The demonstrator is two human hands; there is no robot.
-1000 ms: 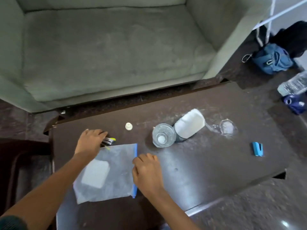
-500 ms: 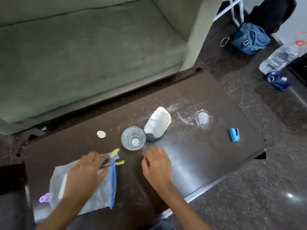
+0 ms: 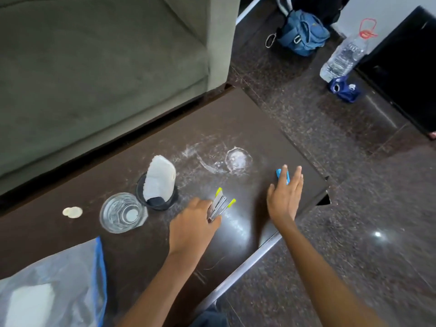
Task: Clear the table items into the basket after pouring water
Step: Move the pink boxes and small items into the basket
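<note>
My left hand (image 3: 194, 226) grips a silver stapler with yellow-green tips (image 3: 220, 204) just above the dark table (image 3: 141, 251). My right hand (image 3: 285, 197) reaches flat, fingers straight, over a small blue stapler (image 3: 282, 175) near the table's right end, partly hiding it. A clear glass (image 3: 121, 212) stands beside a black holder with white napkins (image 3: 158, 185). A small white cap (image 3: 72, 212) lies to the left. A clear zip bag with a blue edge (image 3: 59, 284) lies at the near left corner.
A grey-green sofa (image 3: 94, 67) runs along the table's far side. On the floor to the right are a blue bag (image 3: 302, 31), a plastic water bottle (image 3: 342, 57) and a dark cabinet (image 3: 405, 72). White residue marks the table (image 3: 238, 159).
My left hand lifted the yellow-tipped stapler off the zip bag and carried it right. My right hand left the bag and reached over to the blue stapler. The view swung right.
</note>
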